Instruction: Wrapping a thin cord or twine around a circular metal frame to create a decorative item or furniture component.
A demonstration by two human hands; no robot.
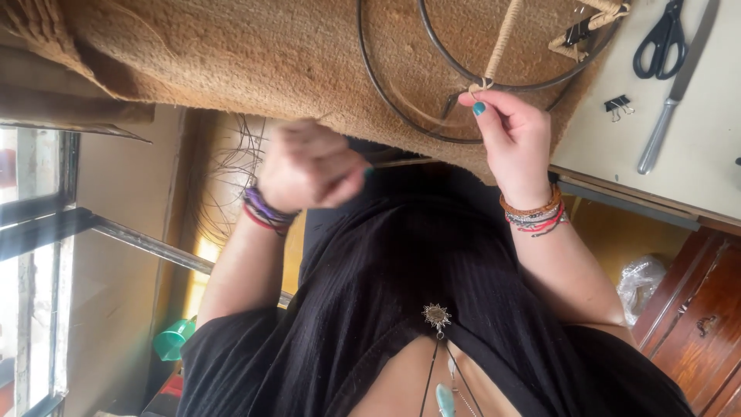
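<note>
My right hand (513, 135), nails painted teal, pinches a tan cord (500, 42) where it is knotted onto a dark metal ring (432, 135). A second ring (532, 83) lies inside the first, and both rest on a brown fibre mat (270, 54). Blurred, my left hand (309, 166) is closed in a fist near the mat's front edge. It grips a thin tan strand (401, 162) that runs toward the right hand. Both wrists carry several bracelets. My black top fills the lower part of the view.
On the pale tabletop (710, 154) at the right lie black scissors (660, 38), a long metal blade (668, 100) and a black binder clip (617, 104). Another clip (575, 31) holds cord on the ring. Wooden cabinet (695, 316) lower right, window frame (38, 224) left.
</note>
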